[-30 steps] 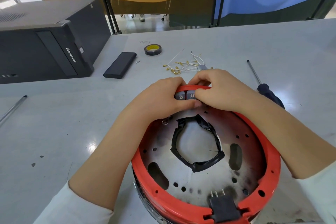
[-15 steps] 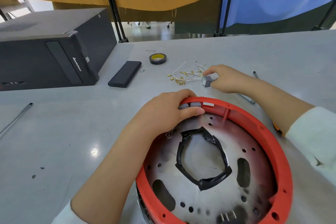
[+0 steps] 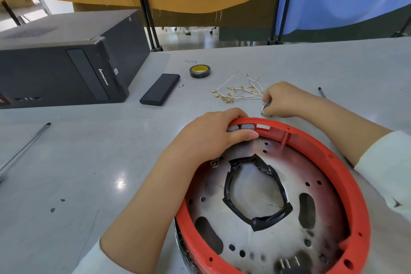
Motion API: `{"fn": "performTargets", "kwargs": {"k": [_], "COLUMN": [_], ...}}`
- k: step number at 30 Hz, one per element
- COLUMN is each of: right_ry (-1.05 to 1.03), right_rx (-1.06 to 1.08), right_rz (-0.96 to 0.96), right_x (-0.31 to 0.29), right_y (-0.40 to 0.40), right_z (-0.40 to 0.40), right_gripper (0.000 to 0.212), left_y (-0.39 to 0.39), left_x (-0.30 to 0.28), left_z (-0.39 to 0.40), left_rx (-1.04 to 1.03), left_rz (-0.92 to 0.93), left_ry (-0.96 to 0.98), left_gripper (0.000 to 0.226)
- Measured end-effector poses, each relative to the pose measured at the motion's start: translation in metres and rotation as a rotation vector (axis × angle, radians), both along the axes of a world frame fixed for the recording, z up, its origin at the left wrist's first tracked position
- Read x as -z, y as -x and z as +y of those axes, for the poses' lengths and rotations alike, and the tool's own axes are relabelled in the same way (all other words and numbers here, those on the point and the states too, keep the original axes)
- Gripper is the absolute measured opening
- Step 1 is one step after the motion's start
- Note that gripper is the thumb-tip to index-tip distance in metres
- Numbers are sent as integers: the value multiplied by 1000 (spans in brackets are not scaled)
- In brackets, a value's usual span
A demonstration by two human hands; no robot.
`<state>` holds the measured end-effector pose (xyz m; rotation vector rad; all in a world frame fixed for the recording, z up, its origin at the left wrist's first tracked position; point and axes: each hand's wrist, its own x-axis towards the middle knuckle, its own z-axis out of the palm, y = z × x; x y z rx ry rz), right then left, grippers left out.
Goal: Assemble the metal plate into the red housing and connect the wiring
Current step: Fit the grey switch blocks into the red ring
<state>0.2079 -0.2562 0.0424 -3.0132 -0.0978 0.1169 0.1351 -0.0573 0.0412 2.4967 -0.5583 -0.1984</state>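
Already metal plate [image 3: 262, 224] sits inside red housing [image 3: 347, 176] at table's [image 3: 66, 173] near edge. Left hand [image 3: 213, 135] grips far rim over two grey switches [image 3: 240, 127]; right hand [image 3: 282, 100] pinches another grey part beside loose wires [image 3: 240, 92], none connected yet.

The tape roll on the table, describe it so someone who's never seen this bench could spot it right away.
Start at the black computer tower lying at the table's far left. Just right of it lies a flat black rectangular case, and beyond that case's far end sits the tape roll. It is the only ring-shaped thing there, dark outside with a yellow core, left of the white wires with gold terminals.
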Motion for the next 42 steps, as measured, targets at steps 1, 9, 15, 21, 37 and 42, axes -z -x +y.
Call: {"fn": "performTargets", "kwargs": {"k": [1, 9, 15, 21, 37, 42], "right_ry": [-18, -392, -909, -874, -888, -901], "right_rx": [13, 108, 150, 117, 106, 103], "right_rz": [11, 176, 56, 27, -73, -27], "right_x": [-2, -19, -50, -37, -6, -7], "right_y": [1, 23, 49, 68, 65, 63], "right_z": [-1, -6, 8, 36, 40, 39], "right_gripper": [29, 17, 25, 14, 17, 13], "left_y": [1, 14, 20, 11, 6, 4], "left_x": [0, -3, -13, -26, -4, -4], "left_z": [0, -5, 1, -6, -4, -4], "left_rx": [-2, -81, -155, -84, -111, -101], "left_rz": [0, -36, 84, 68, -83, -92], "left_ry": [-5, -107, -226, -220, -60, -62], "left_gripper": [37, 38, 50, 77, 69, 62]}}
